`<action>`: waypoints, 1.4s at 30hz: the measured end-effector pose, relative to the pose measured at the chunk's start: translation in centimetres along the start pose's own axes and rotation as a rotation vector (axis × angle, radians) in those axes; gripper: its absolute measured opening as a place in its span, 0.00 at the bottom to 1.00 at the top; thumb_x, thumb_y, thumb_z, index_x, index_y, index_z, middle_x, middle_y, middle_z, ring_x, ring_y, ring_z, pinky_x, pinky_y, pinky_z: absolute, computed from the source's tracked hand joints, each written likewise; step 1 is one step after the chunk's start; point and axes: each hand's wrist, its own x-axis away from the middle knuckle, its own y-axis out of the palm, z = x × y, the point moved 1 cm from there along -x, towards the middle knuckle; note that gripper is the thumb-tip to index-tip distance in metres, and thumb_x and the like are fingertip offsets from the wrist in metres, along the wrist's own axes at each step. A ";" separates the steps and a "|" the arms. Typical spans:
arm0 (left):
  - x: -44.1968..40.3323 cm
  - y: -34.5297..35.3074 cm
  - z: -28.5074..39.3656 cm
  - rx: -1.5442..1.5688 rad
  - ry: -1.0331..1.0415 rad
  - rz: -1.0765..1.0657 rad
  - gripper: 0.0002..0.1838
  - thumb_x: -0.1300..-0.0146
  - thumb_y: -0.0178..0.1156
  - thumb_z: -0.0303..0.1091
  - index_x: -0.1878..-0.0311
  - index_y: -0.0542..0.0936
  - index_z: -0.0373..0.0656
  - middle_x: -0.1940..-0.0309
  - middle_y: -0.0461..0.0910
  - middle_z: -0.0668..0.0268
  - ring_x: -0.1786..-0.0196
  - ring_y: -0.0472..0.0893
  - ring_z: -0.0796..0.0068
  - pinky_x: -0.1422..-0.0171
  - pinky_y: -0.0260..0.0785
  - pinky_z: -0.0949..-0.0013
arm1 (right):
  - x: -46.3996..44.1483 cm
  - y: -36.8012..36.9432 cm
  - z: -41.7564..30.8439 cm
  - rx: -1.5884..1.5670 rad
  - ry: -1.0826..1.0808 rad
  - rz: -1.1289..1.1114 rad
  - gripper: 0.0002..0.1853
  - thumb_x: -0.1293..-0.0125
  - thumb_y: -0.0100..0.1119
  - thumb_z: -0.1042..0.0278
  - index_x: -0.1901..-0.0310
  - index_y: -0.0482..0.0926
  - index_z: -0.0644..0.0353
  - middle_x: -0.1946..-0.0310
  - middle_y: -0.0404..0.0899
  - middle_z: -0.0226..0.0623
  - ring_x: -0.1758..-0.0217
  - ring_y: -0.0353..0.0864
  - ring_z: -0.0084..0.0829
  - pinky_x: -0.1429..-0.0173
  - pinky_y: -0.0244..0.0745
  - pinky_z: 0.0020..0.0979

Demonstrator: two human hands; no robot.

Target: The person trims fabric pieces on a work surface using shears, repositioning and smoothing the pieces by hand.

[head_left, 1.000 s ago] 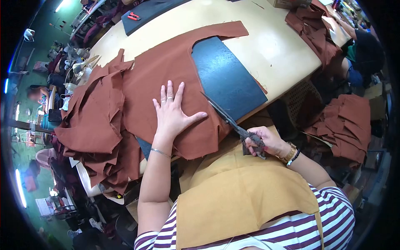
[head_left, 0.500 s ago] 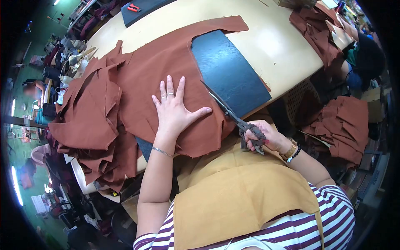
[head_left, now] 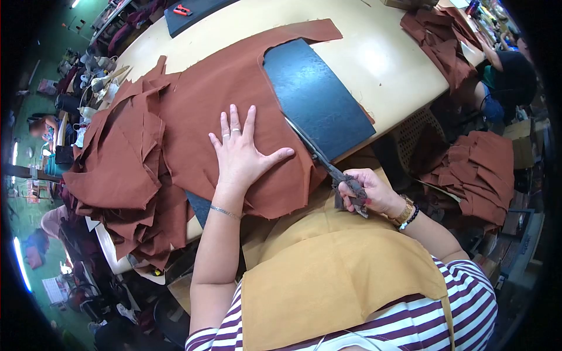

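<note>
Spread flat with its fingers apart, my left hand (head_left: 243,155) presses on a large piece of rust-brown fabric (head_left: 222,82). My right hand (head_left: 370,192) grips a pair of scissors (head_left: 322,157) whose handles are wrapped in dark, worn cloth. The scissor blades lie along the fabric's right edge, close together, and their tips point up and left. Under that edge is a dark blue-black board (head_left: 319,85), partly covered by the fabric. The fabric's near corner hangs toward my tan apron (head_left: 339,281).
A heap of cut brown pieces (head_left: 117,158) lies on the left of the pale table (head_left: 374,58). A red cutter (head_left: 182,10) rests on another dark board (head_left: 199,14) at the back. More brown fabric (head_left: 471,175) is stacked at the right, near a seated person (head_left: 506,76).
The scissor blades look closer together than before. My left hand stays on the fabric, and the whole view has shifted slightly.
</note>
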 end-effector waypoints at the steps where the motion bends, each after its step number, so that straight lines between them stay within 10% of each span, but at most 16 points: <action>1: 0.1 0.0 0.1 -0.001 0.007 -0.003 0.63 0.61 0.61 0.79 0.25 0.55 0.50 0.24 0.43 0.47 0.22 0.42 0.47 0.27 0.35 0.32 | -0.1 0.1 -0.1 -0.014 0.001 0.000 0.14 0.34 0.62 0.57 0.71 0.74 0.56 0.79 0.74 0.23 0.78 0.74 0.13 0.73 0.67 0.17; 42: 2.7 0.1 3.1 0.047 0.061 -0.035 0.64 0.61 0.61 0.78 0.26 0.55 0.46 0.25 0.42 0.44 0.22 0.42 0.44 0.28 0.35 0.29 | -1.1 0.5 0.3 -0.029 -0.078 0.088 0.11 0.30 0.58 0.57 0.64 0.77 0.56 0.76 0.75 0.24 0.75 0.75 0.15 0.70 0.70 0.20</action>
